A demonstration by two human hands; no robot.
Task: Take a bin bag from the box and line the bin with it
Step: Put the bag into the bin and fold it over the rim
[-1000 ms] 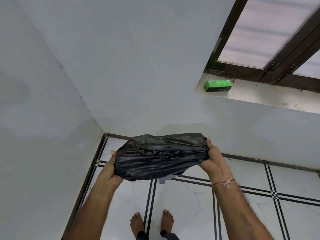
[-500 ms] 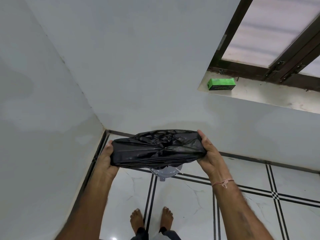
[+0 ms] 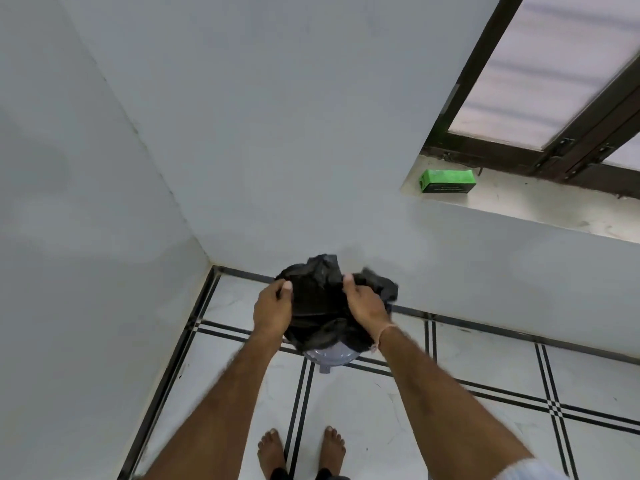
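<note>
My left hand [image 3: 272, 308] pinches one side of the thin black plastic bin bag [image 3: 317, 294], with my thumb on top. My right hand [image 3: 365, 304] grips the other side the same way. My hands are near each other, and the bag is bunched up between them. The bag is right over the round grey plastic bin [image 3: 329, 357], which stands on the white tiled floor [image 3: 363, 410] near the corner. I can see only a small bit of the bin.

I think I am putting the bag into the bin. To do it well, I should hold the open edge, let the middle drop inside, then fold the edge over the rim all the way round.

The small green cardboard box [image 3: 446, 181] lies on the window sill [image 3: 536, 206], well apart from the bin.
</note>
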